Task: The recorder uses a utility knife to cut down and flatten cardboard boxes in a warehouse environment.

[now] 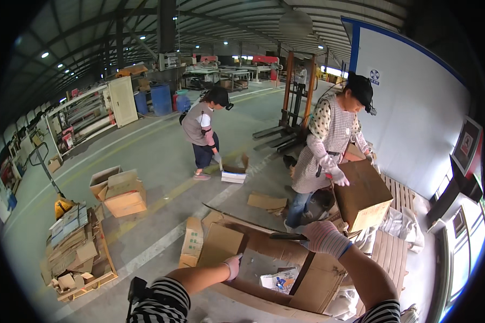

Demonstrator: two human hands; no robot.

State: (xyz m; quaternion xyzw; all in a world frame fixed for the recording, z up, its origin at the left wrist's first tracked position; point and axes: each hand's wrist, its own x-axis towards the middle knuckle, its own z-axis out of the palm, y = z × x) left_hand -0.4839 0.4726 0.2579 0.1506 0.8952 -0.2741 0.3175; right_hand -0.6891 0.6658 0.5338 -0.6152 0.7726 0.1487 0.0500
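A large, open cardboard box [320, 280] lies in front of me with its flaps spread. My left hand [233, 267], in a light glove, is closed on the edge of the box's left flap [219, 245]. Above the far right side of the box is my right hand [327, 238], in a striped knit glove. It is closed around a dark, narrow tool [286, 236] that points left; its exact kind does not show. Inside the box are white printed papers or packets [280, 280] with blue bits.
A co-worker [328, 140] at right handles a closed carton [364, 194] by wooden pallets [388, 253]. Another person [205, 129] bends over a small box [234, 175]. Flattened cardboard [75, 247] is stacked at left, near open cartons [124, 194] and a pallet jack [63, 205].
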